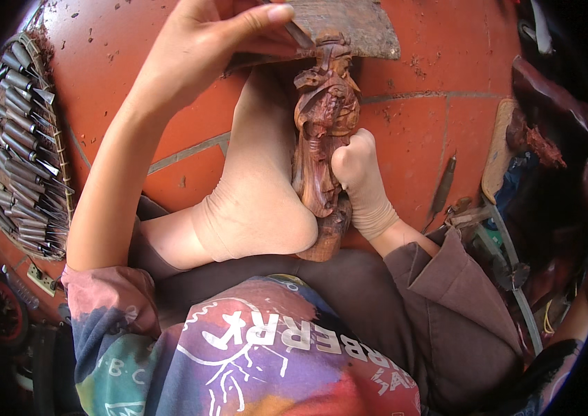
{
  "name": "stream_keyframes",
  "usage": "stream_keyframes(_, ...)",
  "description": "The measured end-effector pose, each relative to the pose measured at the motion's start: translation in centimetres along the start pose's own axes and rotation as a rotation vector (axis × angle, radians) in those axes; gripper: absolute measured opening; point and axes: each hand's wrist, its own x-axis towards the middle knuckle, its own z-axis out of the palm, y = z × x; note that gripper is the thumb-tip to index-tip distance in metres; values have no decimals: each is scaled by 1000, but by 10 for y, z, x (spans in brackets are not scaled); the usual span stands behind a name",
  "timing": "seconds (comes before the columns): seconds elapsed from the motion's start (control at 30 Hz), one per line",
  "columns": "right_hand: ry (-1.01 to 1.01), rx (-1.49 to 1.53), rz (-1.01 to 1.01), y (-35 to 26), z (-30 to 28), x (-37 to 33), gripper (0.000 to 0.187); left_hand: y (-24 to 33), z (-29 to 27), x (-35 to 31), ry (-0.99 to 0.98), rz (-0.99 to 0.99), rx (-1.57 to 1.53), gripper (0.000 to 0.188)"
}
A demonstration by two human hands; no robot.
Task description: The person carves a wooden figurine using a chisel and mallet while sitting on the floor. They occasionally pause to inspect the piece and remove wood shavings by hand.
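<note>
A carved reddish-brown wooden figure [321,118] lies lengthwise between my two socked feet, its head end away from me. My left foot [259,201] presses along its left side, and my right foot [356,163] rests against its right side. My left hand [217,31] is closed at the top, with the dark metal end of a chisel [299,35] showing below the thumb. That tip is close to the figure's head; whether it touches, I cannot tell. Part of the hand is cut off by the upper edge. My right hand is out of view; only a piece of forearm [580,319] shows at the right rim.
A round basket [65,173] at the left holds many dark-handled chisels. A wooden board [370,31] lies beyond the figure's head. One more slim tool [444,184] rests on the red tiled floor [411,125] at the right, near straps and cloth. A socket strip [43,279] sits lower left.
</note>
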Motion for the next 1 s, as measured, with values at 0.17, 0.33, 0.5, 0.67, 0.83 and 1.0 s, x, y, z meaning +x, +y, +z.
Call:
stream_keyframes(0.17,-9,-10,-12,2,1,0,21,-14,-8,2,-51,-30,26,44)
stream_keyframes(0.33,13,41,9,0,-2,2,20,-5,3,-2,-50,24,-9,41)
stream_keyframes(0.5,11,45,4,0,-3,2,20,-11,1,1,-35,-2,54,38)
stream_keyframes(0.67,10,45,0,0,-3,2,20,-14,-1,1,-32,16,85,26)
stream_keyframes(0.83,13,49,-4,0,-4,2,20,-11,3,-4,-33,55,81,24)
stream_keyframes(1.0,21,49,-6,0,-5,2,20,3,22,-9,67,91,172,24)
